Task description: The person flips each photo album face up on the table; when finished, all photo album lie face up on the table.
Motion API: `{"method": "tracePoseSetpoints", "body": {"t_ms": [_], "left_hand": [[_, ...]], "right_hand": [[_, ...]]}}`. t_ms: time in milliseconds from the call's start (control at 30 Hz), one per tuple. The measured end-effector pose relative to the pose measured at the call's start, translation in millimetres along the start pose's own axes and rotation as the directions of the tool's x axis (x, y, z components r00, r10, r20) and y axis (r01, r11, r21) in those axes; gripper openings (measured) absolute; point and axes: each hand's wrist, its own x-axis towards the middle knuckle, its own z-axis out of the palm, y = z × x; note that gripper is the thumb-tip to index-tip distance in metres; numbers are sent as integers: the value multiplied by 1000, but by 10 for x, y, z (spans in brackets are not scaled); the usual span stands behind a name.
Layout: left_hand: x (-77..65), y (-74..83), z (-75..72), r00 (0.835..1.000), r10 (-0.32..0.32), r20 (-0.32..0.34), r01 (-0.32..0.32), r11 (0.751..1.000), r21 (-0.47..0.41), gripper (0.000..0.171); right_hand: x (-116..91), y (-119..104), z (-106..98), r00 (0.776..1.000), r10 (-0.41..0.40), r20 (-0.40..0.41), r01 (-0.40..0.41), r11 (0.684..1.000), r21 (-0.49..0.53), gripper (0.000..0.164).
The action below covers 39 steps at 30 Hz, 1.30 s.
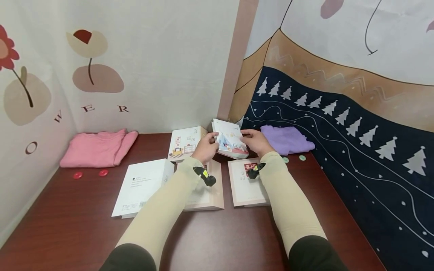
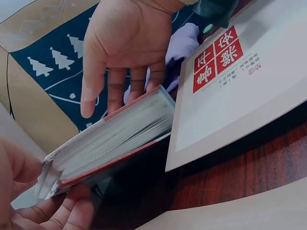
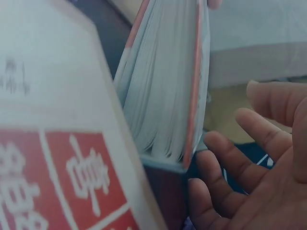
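Observation:
A thick white book [image 1: 230, 139] with a blue and red picture on its cover is tilted up at the back of the table. My left hand [image 1: 206, 147] pinches its left side, thumb on one cover and fingers on the other, as the left wrist view shows. By its right side is my right hand [image 1: 255, 141], fingers loosely extended; the right wrist view shows no grip. Another illustrated book [image 1: 186, 141] lies just left. Nearer are a white book [image 1: 144, 184], a beige-edged book [image 1: 207, 192] partly under my left forearm, and a book with red squares [image 2: 230, 96] below my right wrist.
A folded pink cloth [image 1: 95, 148] lies at the back left, with two red discs [image 1: 103, 172] before it. At the back right are a purple cloth [image 1: 286, 140] and two pale green discs [image 1: 302, 157]. Printed fabric walls [image 1: 169, 67] border the dark red table [image 1: 217, 241].

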Motion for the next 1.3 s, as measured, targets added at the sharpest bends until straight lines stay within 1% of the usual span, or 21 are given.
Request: {"method": "tracePoseSetpoints", "body": {"t_ms": [233,467,633,733,867,1033,1167,1300], "left_hand": [[-14,35,-44,1000,17,5,-17,999,31,51],[-20,55,-65,999,45,-3,-45,999,-13,49],[-22,74,-82,998,69,-15,-69,998,3,48],[-30,97,-91,996,90,-15,-90,996,5,47],[-57,133,-94,994,108,1,-108,994,-3,47],[-59,145,-98,991,133,1,-133,991,-18,52],[-47,147,-85,988,152,7,-152,987,-57,58],[-45,129,-61,990,140,36,-133,981,-142,57]], "right_hand": [[-73,-117,50,997,-8,75,10,1000,-18,47],[-115,-172,109,993,-4,116,8,999,-32,49],[-118,-202,143,988,-20,154,30,998,-64,58],[-128,-237,157,983,-30,179,41,997,-61,62],[-158,-284,171,979,-35,201,48,997,-62,62],[-187,-317,190,975,-45,217,63,995,-77,62],[-189,-324,197,977,-63,204,69,997,-22,63],[-203,-344,199,976,-81,200,76,997,34,64]]}}
